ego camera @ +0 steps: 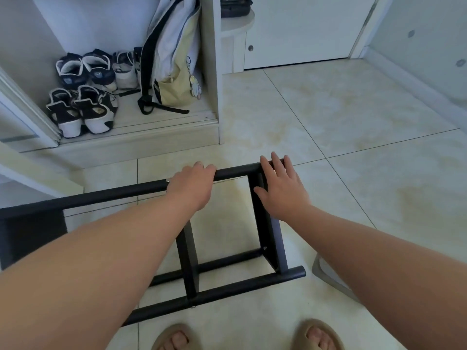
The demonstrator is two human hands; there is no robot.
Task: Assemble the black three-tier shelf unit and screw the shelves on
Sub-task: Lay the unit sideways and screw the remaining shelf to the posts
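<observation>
The black shelf unit lies on its side on the tiled floor, just in front of the person's feet in sandals. The left hand grips the upper pole, with its fingers curled over the top of it. The right hand rests flat on the end shelf, at the corner where this shelf meets the pole. Its fingers are straight and a little spread, so it presses and holds nothing. A middle shelf crosses between the upper pole and the lower pole.

I judge that the step is to steady or turn the frame so that a joint can be reached (no screwdriver shows in this view). To do it well, the gripping hand should carry the weight, while the flat hand only guides the end shelf — a hard push there can twist the joints. It is better to turn the frame slowly on the lower pole. The toes are close — they should stay back from it.
</observation>
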